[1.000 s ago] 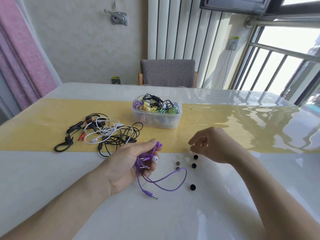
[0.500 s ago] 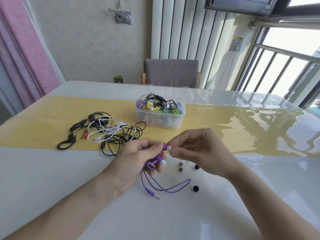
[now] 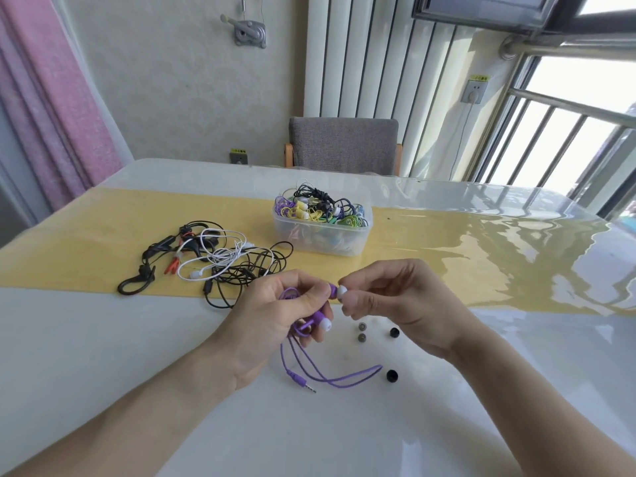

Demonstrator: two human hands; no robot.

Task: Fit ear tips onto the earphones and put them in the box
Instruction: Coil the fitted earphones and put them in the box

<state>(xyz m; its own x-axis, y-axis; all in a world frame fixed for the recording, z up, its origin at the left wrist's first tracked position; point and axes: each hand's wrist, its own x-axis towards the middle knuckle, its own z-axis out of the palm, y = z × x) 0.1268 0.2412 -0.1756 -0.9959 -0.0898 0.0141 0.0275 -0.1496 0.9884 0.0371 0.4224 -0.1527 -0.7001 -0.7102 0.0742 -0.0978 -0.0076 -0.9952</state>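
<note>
We hold the purple earphones bunched in our left hand, fingers curled round the cable & one bud pinched so its nozzle points right, twd our right hand. That hand pinches a white ear tip w/ thumb & forefinger, right at the bud's end; touching, seated or not we can't tell. Axis of bud & tip looks lined up left-right, so the push prob. goes straight along it. 2nd bud already wears a white tip. The box sits on the tabletop beyond both hands, approx. centre.
</note>
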